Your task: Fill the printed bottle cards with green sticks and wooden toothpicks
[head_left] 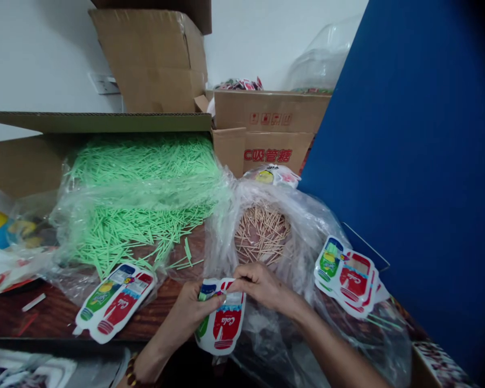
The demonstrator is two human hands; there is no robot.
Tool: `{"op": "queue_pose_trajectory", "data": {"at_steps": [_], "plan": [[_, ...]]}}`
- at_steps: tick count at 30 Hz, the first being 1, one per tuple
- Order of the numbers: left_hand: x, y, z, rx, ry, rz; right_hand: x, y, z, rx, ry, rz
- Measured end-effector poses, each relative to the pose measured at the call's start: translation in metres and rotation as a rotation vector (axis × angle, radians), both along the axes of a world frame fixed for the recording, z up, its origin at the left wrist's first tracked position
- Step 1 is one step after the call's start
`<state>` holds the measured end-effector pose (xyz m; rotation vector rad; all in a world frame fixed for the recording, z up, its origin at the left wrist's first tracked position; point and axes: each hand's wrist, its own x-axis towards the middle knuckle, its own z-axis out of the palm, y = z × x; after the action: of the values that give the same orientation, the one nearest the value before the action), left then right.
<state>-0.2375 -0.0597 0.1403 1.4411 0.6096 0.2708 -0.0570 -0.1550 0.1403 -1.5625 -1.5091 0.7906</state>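
Observation:
A bottle-shaped printed pouch [229, 326], green on one half and red "Cola" on the other, is held low at the table's front edge. My left hand [192, 310] grips its left side, thumb across the front. At the pouch's upper edge my right hand [261, 286] is closed in a pinch; whether a small item is also between those fingertips, I cannot tell. Just beyond the right hand lie thin brown sticks [262, 231] in a clear plastic bag [307, 207]. To the left rests a similar pouch [115, 302], and a small stack of pouches [350, 277] lies at the right.
Many light green sticks [145, 161] spill from a plastic-lined carton [125, 123] onto the dark wooden table [56, 315]. Behind stand cardboard boxes [157, 54] and a box with red lettering [275, 113]. A blue panel [420, 161] bounds the right side.

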Motion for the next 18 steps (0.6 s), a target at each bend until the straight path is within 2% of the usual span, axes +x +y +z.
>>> {"op": "queue_pose_trajectory", "data": {"at_steps": [5,12,15,18], "plan": [[0.000,0.001,-0.003,-0.083,0.040,0.041,-0.002,-0.001,0.002,0.023,0.010,-0.022],[0.000,-0.002,-0.010,-0.019,0.076,0.001,-0.002,0.001,0.006,-0.007,-0.128,0.017],[-0.003,-0.002,-0.013,-0.043,0.085,-0.072,0.015,-0.004,0.009,-0.057,-0.097,0.050],[-0.005,0.005,-0.009,0.000,0.080,-0.117,0.048,-0.017,0.018,-0.107,-0.177,-0.060]]}}
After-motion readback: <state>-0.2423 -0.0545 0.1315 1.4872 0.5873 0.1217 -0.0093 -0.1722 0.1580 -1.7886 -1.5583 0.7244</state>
